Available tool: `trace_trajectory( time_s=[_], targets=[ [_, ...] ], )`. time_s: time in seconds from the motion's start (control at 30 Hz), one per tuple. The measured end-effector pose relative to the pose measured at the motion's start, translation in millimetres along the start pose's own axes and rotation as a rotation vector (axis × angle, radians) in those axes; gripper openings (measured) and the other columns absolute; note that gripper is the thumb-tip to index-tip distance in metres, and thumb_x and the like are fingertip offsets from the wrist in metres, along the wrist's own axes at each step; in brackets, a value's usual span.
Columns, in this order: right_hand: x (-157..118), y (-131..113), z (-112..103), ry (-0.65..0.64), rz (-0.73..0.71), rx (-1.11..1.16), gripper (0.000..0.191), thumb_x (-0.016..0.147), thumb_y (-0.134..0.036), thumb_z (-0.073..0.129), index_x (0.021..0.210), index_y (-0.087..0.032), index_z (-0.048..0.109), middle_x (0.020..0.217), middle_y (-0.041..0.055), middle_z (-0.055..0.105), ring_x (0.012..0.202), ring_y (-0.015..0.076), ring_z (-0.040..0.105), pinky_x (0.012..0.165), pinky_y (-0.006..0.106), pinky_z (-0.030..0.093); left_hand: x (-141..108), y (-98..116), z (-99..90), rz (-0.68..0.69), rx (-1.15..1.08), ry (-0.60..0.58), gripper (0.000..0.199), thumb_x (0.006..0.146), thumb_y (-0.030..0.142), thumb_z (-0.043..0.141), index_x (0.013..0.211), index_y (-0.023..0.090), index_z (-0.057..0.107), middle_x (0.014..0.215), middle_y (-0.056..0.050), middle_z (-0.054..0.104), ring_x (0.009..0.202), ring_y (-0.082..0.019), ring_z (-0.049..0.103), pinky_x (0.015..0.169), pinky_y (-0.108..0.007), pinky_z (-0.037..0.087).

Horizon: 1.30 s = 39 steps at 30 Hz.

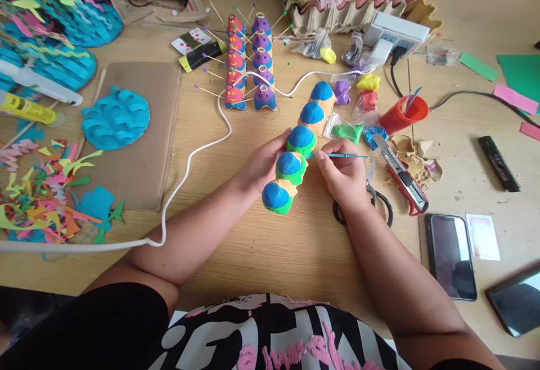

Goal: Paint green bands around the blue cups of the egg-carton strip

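Observation:
My left hand (265, 162) holds a strip of egg-carton cups (301, 139) from its left side, with the fingers partly hidden beneath it. All the cups have blue tops; the nearer ones also have green on their lower sides, while the far ones show bare tan. In my right hand (342, 172) is a thin blue tool (348, 156), pinched between thumb and fingers, its working end hidden at the green of the middle cup. Bags of green clay (348, 132) and blue clay (374, 136) lie just beyond my right hand.
Two rows of painted figures (248, 63) with pins stand behind. A white cable (189, 162) crosses the table. Scissors (383, 210), a box cutter (403, 176), a red cup (404, 114) and a phone (450, 257) lie right; paper scraps (46, 201) and cardboard (126, 181) lie left.

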State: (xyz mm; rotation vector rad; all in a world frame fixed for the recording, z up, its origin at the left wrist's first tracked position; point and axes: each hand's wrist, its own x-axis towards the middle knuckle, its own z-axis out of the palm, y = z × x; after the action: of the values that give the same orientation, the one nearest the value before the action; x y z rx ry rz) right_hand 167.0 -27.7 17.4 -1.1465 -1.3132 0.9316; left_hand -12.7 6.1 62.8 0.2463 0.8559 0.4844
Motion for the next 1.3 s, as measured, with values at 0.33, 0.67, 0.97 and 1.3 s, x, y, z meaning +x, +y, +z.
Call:
trace_trajectory(
  time_s=[0.33, 0.67, 0.97, 1.3],
  targets=[
    [1, 1, -1, -0.019, 0.025, 0.087, 0.053, 0.088, -0.071, 0.084, 0.079, -0.025, 0.06, 0.073, -0.0037, 0.057, 0.063, 0.0117, 0.046, 0.059, 0.029, 0.039, -1, 1, 0.1, -0.01, -0.015, 0.009, 0.045, 0.107, 0.062, 0.053, 0.084, 0.023, 0.051, 0.05, 0.006, 0.044, 0.037, -0.009, 0.045, 0.043, -0.019, 0.028],
    [0, 2, -2, -0.011, 0.034, 0.133, 0.053, 0.086, -0.07, 0.086, 0.079, -0.025, 0.061, 0.073, -0.0037, 0.058, 0.064, 0.012, 0.047, 0.059, 0.029, 0.038, 0, -1, -1.4, 0.005, 0.009, 0.011, 0.044, 0.106, 0.063, 0.054, 0.087, 0.023, 0.057, 0.051, 0.004, 0.049, 0.039, -0.011, 0.05, 0.045, -0.02, 0.031],
    [0, 20, -4, 0.009, 0.047, 0.295, 0.038, 0.092, -0.056, 0.087, 0.083, -0.025, 0.066, 0.072, -0.004, 0.058, 0.068, 0.0133, 0.048, 0.064, 0.029, 0.037, 4, -4, -8.4, 0.05, 0.062, -0.014, 0.04, 0.106, 0.061, 0.053, 0.108, 0.025, 0.07, 0.054, 0.004, 0.053, 0.041, -0.012, 0.053, 0.046, -0.022, 0.035],
    [0, 18, -4, -0.01, 0.058, 0.295, 0.037, 0.091, -0.053, 0.089, 0.083, -0.025, 0.066, 0.072, -0.0047, 0.058, 0.065, 0.012, 0.045, 0.063, 0.029, 0.033, 5, -4, -9.6, 0.061, 0.083, -0.039, 0.045, 0.108, 0.063, 0.05, 0.103, 0.023, 0.069, 0.054, 0.003, 0.053, 0.041, -0.01, 0.049, 0.044, -0.02, 0.031]
  ],
)
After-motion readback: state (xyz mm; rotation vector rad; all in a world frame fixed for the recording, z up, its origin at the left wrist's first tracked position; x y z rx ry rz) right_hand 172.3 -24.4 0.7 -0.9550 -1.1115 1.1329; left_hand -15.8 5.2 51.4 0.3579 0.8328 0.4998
